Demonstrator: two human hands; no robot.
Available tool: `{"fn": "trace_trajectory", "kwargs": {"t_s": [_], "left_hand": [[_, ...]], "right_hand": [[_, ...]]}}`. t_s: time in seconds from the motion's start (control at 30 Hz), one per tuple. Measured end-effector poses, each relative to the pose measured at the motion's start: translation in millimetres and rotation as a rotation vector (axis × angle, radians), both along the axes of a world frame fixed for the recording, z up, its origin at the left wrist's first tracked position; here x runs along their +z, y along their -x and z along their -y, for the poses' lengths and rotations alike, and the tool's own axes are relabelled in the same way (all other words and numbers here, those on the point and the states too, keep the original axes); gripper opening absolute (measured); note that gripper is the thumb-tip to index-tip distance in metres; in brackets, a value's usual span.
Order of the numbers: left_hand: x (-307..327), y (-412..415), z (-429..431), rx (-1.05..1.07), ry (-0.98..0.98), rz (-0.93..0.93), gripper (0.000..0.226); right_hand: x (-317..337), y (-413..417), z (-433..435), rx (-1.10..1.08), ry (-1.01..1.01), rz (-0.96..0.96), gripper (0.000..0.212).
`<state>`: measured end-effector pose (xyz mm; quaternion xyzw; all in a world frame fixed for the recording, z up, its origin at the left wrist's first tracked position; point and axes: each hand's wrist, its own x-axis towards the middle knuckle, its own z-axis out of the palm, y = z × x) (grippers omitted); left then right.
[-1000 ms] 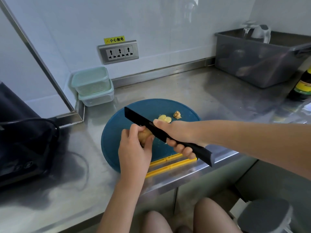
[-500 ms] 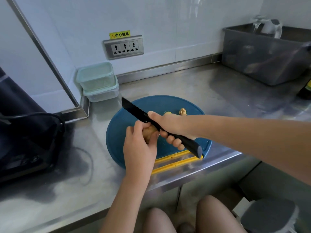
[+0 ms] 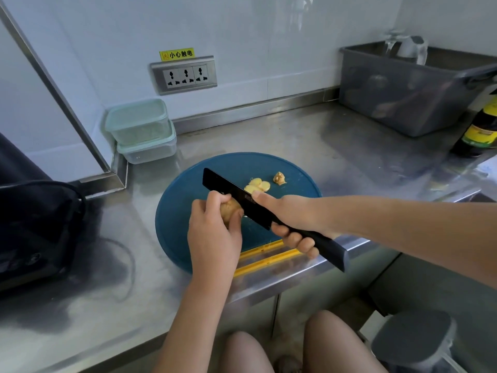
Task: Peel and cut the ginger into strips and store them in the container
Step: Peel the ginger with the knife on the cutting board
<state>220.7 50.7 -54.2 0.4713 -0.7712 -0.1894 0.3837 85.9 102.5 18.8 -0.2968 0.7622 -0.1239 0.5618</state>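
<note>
A tan piece of ginger (image 3: pixel 230 210) lies on the round blue cutting board (image 3: pixel 185 205), and my left hand (image 3: pixel 215 230) grips it with curled fingers. My right hand (image 3: pixel 291 220) holds a black knife (image 3: pixel 228 188) by its handle, index finger stretched along the blade's spine. The blade rests against the ginger's right side. Pale ginger slices (image 3: pixel 256 185) and a knobbly offcut (image 3: pixel 279 178) lie on the board behind the blade. Two stacked clear containers with mint-green lids (image 3: pixel 139 129) stand by the wall at the back left.
A black appliance with a cord (image 3: pixel 35 227) fills the left of the steel counter (image 3: pixel 295 138). A grey plastic tub (image 3: pixel 411 87) and a dark sauce bottle (image 3: pixel 481 130) stand at the right. The counter's front edge runs just below the board; a grey stool (image 3: pixel 411 340) sits lower right.
The knife blade has tilted and shifted a little against the ginger while my left hand keeps its grip. The camera view has moved slightly.
</note>
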Motion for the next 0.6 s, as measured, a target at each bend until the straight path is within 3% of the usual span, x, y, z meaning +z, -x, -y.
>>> {"fn": "trace_trajectory", "kwargs": {"t_s": [0.33,0.6], "left_hand": [[-5,0,2,0.015,0.016,0.01,0.026],[0,-1,-4,-0.023,-0.061,-0.09,0.023]], "right_hand": [[4,-18,34,0.021,0.074,-0.121,0.068],[1,-18,25,-0.003,0.083,-0.07,0.068]]}}
